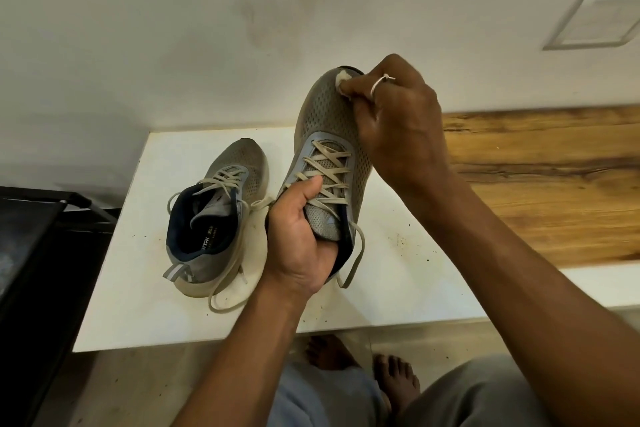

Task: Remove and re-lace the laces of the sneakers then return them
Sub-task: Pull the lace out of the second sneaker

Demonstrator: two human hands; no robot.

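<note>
Two grey mesh sneakers with off-white laces are in view. One sneaker (216, 215) lies on the white table (408, 288), laced, its loose lace ends trailing toward the front edge. The other sneaker (323, 135) is held up above the table, toe pointing away. My left hand (301, 236) grips its heel and tongue, thumb over the lower laces (327, 170). My right hand (398, 114) is curled at the toe, pinching a small white piece (343, 81) against the toe cap. What that piece is I cannot tell.
A wooden surface (547, 184) adjoins the table on the right. A black metal frame (41, 236) stands at the left. The white wall behind carries a plate (595, 21) at upper right. My bare feet (363, 367) show below the table edge.
</note>
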